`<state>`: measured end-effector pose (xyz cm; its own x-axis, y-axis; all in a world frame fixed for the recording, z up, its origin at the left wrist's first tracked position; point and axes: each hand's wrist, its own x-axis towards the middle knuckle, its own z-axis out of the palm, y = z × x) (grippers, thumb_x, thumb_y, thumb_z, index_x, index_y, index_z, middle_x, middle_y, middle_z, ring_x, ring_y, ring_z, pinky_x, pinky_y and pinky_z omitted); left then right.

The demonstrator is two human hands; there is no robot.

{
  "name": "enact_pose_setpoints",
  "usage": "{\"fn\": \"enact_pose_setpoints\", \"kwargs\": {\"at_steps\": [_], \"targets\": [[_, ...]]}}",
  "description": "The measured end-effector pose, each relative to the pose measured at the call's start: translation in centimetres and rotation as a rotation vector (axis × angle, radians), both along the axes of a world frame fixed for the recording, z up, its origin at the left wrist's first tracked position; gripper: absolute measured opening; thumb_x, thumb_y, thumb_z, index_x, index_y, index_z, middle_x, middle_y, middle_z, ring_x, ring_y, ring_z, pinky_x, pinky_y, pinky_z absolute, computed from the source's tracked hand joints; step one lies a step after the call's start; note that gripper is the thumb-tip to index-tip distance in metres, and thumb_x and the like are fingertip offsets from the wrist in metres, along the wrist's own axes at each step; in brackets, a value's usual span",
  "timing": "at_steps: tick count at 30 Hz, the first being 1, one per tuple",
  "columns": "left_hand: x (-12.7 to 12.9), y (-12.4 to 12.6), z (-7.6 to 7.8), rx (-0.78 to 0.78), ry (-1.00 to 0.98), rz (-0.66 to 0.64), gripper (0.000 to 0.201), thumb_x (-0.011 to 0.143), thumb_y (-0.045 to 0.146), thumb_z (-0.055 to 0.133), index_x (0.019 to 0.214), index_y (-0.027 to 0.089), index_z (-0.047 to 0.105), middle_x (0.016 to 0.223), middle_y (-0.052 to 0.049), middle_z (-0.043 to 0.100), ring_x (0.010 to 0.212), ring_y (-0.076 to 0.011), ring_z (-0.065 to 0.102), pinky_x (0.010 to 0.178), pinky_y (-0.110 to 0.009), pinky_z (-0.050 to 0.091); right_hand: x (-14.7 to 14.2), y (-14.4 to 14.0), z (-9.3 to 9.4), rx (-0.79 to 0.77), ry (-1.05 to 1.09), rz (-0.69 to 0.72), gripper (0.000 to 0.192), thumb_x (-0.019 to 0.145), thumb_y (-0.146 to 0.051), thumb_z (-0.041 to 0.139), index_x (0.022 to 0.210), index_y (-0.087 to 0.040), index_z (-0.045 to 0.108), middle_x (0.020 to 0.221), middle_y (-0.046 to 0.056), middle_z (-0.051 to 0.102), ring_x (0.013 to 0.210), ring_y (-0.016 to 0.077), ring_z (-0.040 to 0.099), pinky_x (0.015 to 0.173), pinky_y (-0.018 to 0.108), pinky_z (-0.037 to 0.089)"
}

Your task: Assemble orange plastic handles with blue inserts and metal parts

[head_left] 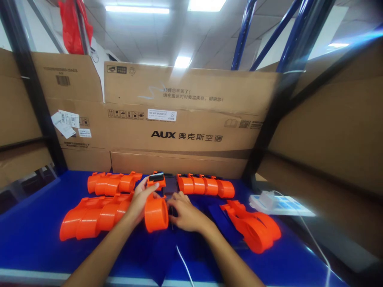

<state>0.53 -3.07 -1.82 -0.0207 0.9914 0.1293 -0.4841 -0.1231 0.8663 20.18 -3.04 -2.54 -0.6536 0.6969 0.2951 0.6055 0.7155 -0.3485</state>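
Note:
My left hand (143, 195) is wrapped around an orange tape dispenser (156, 215), a plastic piece with a wide round ring facing me. At its far end, past my thumb, sits a ribbed black strip (156, 177). My right hand (184, 211) is just right of the ring, fingers bent and drawn together; a thin dark thing shows below them, too unclear to name. Beyond that hand lies a flat black object (171, 185), like a phone or small tray, partly hidden by the fingers.
Rows of orange dispensers lie at left front (89, 217), left back (110, 184) and right back (206, 186). More orange dispensers (254, 227) rest at right, near a white power strip (281, 204). A white cable (185, 265) crosses the blue tabletop (32, 239). Cardboard (179, 119) walls the back.

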Motion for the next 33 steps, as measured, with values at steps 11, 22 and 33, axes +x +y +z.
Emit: {"fn": "enact_pose_setpoints", "kwargs": {"at_steps": [11, 22, 33], "targets": [[1.0, -0.4, -0.4, 0.101, 0.225, 0.012, 0.052, 0.066, 0.037, 0.082, 0.108, 0.016, 0.061, 0.092, -0.008, 0.072, 0.046, -0.0125, 0.063, 0.046, -0.024, 0.049, 1.0, 1.2, 1.4, -0.076, 0.755, -0.162, 0.022, 0.086, -0.041, 0.064, 0.088, -0.021, 0.055, 0.083, 0.001, 0.065, 0.074, 0.017, 0.062, 0.064, 0.027, 0.049], [1.1, -0.5, -0.8, 0.083, 0.227, -0.046, 0.053, 0.068, 0.041, 0.08, 0.111, 0.016, 0.061, 0.097, -0.01, 0.07, 0.045, -0.0136, 0.064, 0.044, -0.024, 0.048, -0.7, 0.7, -0.1, -0.127, 0.905, -0.136, 0.024, 0.086, -0.045, 0.065, 0.089, -0.022, 0.058, 0.065, -0.002, 0.061, 0.056, 0.0147, 0.06, 0.052, 0.025, 0.049], [1.2, -0.8, -0.4, 0.106, 0.202, 0.008, 0.053, 0.07, 0.041, 0.079, 0.113, 0.016, 0.06, 0.099, -0.01, 0.071, 0.048, -0.014, 0.066, 0.045, -0.024, 0.05, -1.1, 0.0, 0.1, -0.007, 0.773, -0.097, 0.034, 0.094, -0.037, 0.054, 0.122, -0.025, 0.067, 0.103, 0.007, 0.073, 0.09, 0.0239, 0.07, 0.08, 0.04, 0.058]]}}
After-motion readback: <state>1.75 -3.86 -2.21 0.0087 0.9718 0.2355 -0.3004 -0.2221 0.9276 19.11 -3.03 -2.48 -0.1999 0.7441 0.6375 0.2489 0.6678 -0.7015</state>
